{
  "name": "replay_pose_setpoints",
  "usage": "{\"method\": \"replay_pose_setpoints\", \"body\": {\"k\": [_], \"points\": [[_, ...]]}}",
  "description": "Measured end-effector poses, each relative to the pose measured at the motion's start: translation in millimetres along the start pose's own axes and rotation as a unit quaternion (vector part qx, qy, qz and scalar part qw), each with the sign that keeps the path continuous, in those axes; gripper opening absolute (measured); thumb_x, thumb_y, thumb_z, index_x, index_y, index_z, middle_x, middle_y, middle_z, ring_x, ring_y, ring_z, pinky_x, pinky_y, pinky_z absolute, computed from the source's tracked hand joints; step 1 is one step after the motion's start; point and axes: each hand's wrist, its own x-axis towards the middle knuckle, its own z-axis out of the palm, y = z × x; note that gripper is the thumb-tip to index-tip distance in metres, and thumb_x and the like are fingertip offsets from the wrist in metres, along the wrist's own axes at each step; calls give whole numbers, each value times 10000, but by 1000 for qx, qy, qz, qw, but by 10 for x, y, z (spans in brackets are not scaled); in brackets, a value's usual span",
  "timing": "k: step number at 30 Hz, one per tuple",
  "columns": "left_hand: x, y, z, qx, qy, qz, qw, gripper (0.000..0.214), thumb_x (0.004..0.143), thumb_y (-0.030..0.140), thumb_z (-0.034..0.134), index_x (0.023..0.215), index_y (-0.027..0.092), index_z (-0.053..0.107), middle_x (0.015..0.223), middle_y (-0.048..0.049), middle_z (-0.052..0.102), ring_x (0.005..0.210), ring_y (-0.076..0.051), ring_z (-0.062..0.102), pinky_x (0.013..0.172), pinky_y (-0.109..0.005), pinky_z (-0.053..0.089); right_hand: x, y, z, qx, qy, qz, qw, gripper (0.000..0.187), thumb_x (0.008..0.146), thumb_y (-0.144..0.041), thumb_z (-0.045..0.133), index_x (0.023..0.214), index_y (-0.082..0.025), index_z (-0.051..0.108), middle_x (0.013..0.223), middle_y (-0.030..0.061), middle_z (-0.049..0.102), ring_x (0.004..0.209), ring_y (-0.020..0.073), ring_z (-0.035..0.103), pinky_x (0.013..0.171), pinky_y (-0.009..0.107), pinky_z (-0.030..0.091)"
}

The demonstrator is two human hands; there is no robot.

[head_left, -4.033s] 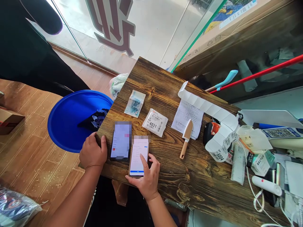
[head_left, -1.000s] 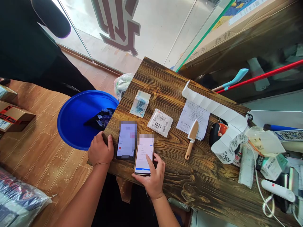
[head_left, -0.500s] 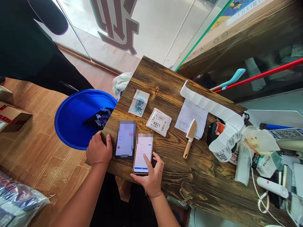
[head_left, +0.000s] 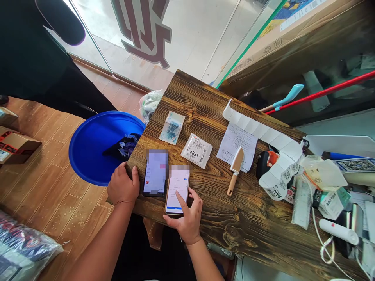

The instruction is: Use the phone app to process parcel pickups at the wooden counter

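Note:
Two phones lie side by side near the front left corner of the wooden table (head_left: 222, 218). My right hand (head_left: 187, 218) rests by the nearer phone (head_left: 177, 189), its index finger stretched onto the lit screen, the other fingers loosely spread. My left hand (head_left: 123, 187) grips the table's left corner, fingers curled over the edge, thumb on top beside the dark-framed phone (head_left: 155, 173). Beyond the phones lie a small white packet marked 4031 (head_left: 196, 150) and a folded banknote (head_left: 172, 127).
A small knife with a wooden handle (head_left: 234, 170) lies on a paper sheet (head_left: 234, 142). A label strip (head_left: 272, 152), boxes and cables crowd the table's right end. A blue tub (head_left: 96, 144) stands left of the table. A person in black (head_left: 35, 58) stands at far left.
My right index finger has shifted slightly on the phone screen. The view has drifted a little; both hands otherwise stay in place.

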Motion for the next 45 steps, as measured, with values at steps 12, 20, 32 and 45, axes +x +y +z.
{"method": "replay_pose_setpoints", "body": {"k": [12,20,32,45], "points": [[2,19,-12,0,-6,-5,1000,499,917,452,299,1210,115,520,1089,-158,639,983,-325,590,740,-415,438,-30,21,23,24,7,11,1000,557,815,-599,552,1233,-233,596,1298,155,374,1009,299,453,819,493,459],[1,-1,-11,-2,-6,-6,1000,501,917,448,301,1217,111,517,1101,-162,636,989,-329,586,754,-416,445,-25,18,25,29,14,6,999,511,832,-546,540,1224,-222,591,1296,157,370,1011,301,460,813,497,459],[-2,5,-20,-3,-12,-9,1000,508,917,455,301,1224,112,516,1100,-165,638,993,-332,589,742,-421,448,-13,9,8,29,15,3,999,501,851,-540,512,1216,-206,597,1280,167,384,1029,312,464,804,495,469],[8,26,-41,-1,-20,-15,1000,522,913,456,304,1232,102,517,1123,-172,634,1020,-342,587,742,-416,447,-25,11,13,29,15,10,999,494,860,-544,494,1218,-222,602,1278,160,389,1035,312,466,807,496,472]]}}
